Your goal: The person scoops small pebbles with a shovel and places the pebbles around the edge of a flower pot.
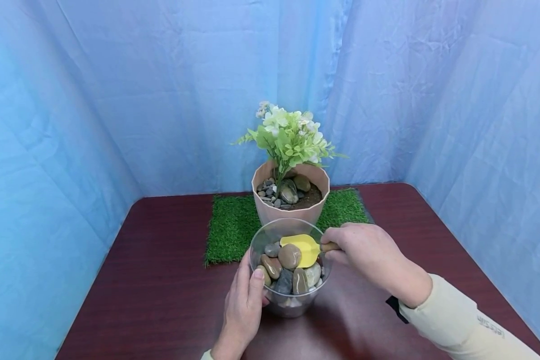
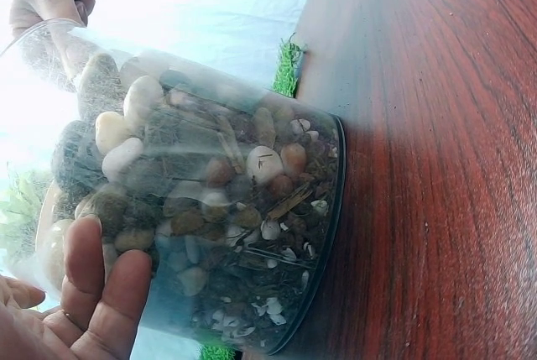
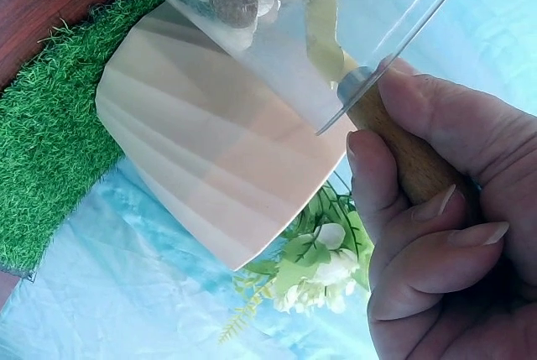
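Observation:
A clear plastic container (image 1: 292, 303) full of stones stands on the table, in front of the flower pot. My left hand (image 1: 245, 300) grips its left side, thumb near the rim; in the left wrist view the fingers (image 2: 122, 301) bend against the wall. My right hand (image 1: 369, 250) holds a small trowel by its wooden handle (image 3: 411, 154). The trowel's yellow blade (image 1: 309, 250) is inside the container, with a rounded brown stone (image 1: 290, 256) on or against it. Other large stones, such as a dark grey one (image 1: 284, 282), lie around it. Smaller pebbles and shell bits (image 2: 273, 305) fill the bottom.
Behind the container, a pinkish pot (image 1: 288, 216) holds white flowers (image 1: 292, 127), grey pebbles (image 1: 266, 190), larger stones (image 1: 289, 191) and soil (image 1: 312, 196). It stands on an artificial grass mat (image 1: 231, 230). The dark red table (image 1: 162, 280) is surrounded by blue curtains (image 1: 184, 100).

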The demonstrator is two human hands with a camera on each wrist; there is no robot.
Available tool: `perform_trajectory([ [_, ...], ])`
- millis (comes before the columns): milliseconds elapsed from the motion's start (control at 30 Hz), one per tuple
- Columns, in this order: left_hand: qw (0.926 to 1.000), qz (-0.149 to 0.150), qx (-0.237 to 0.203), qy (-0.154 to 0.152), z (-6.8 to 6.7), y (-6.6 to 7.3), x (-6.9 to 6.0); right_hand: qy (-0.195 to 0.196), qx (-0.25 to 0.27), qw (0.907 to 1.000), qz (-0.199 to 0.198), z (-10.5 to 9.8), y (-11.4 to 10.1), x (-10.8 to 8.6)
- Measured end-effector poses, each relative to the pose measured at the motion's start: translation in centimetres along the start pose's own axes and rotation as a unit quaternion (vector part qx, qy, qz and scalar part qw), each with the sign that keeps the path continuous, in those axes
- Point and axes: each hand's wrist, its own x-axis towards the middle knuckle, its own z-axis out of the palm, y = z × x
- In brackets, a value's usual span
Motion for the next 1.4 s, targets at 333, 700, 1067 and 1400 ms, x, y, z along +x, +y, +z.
perform_trajectory([
  [333,1.0000,0.001,0.004,0.001,0.1,0.0,0.0,-0.029,0.028,0.9990,0.019,-0.2,0.1,-0.1],
  [700,0.9997,0.011,0.022,0.005,0.1,-0.2,0.0,-0.016,0.036,0.9992,0.007,0.5,-0.6,0.7],
  [1067,0.9999,-0.001,0.017,-0.001,0.1,0.1,-0.1,-0.002,0.040,0.9992,0.000,1.6,-1.2,1.2],
  [1400,0.9999,-0.001,0.010,-0.004,0.0,0.0,0.0,0.004,0.049,0.9988,0.010,1.8,-1.0,1.0],
])
